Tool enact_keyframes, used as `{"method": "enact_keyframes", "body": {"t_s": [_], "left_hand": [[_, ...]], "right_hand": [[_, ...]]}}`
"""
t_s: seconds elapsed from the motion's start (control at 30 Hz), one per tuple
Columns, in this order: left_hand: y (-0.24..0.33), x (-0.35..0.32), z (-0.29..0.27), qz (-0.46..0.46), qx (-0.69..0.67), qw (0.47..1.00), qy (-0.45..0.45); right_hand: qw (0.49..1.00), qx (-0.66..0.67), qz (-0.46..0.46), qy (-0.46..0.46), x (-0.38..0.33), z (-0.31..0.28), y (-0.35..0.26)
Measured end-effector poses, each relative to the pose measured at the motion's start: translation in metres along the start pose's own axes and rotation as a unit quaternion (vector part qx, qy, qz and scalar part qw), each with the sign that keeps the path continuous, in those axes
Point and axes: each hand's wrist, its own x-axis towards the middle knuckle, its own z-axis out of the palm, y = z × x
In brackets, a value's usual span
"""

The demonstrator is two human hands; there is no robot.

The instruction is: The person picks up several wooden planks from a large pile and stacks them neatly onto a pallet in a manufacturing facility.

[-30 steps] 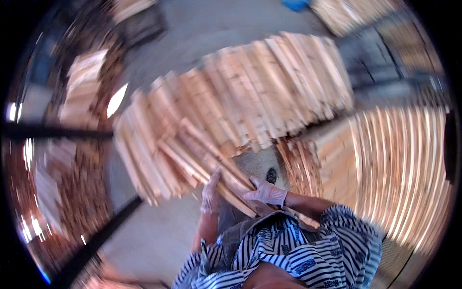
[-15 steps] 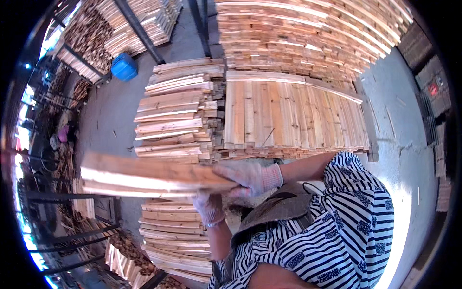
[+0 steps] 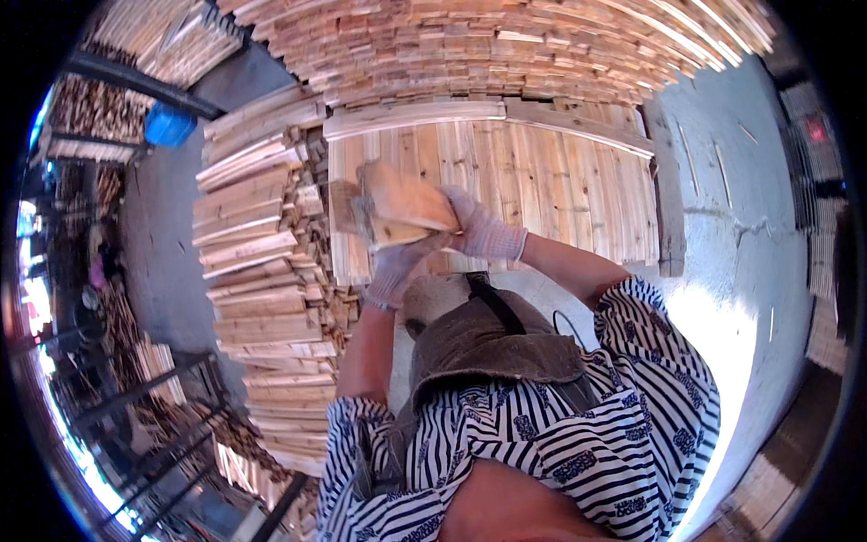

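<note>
Two gloved hands grip a few wooden boards (image 3: 406, 200) held together above the near-left part of a board stack (image 3: 542, 194). My left hand (image 3: 397, 269) wraps round their near side from below. On the right side, my right hand (image 3: 483, 226) closes over the end of the boards. The boards point away from me and look blurred at the far end, so I cannot tell exactly how many there are. The stack beneath has a flat top of boards laid side by side.
A long loose pile of boards (image 3: 248, 230) runs along the left. Two boards, the left one (image 3: 415, 116) paler, lie crosswise on the stack's far edge. Behind rises a tall lumber stack (image 3: 470, 63). A blue barrel (image 3: 170, 125) and metal bars (image 3: 144, 388) stand at left.
Both hands have swung the boards from the left to above the flat-topped stack. The boards have turned from lying sideways to pointing away from me. My view has turned too.
</note>
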Motion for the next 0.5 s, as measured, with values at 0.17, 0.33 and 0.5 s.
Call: {"method": "enact_keyframes", "body": {"t_s": [0.17,0.33,0.5], "left_hand": [[-0.015,0.042,-0.013,0.16,0.087,0.982,0.041],[0.074,0.01,-0.051,0.057,0.262,0.96,0.081],[0.025,0.013,-0.034,0.085,0.631,0.771,-0.016]], "right_hand": [[0.996,0.013,0.031,-0.083,0.028,-0.009,0.015],[0.983,0.038,0.163,-0.081,0.034,-0.064,0.039],[0.98,-0.081,0.181,0.029,-0.045,-0.103,0.147]]}}
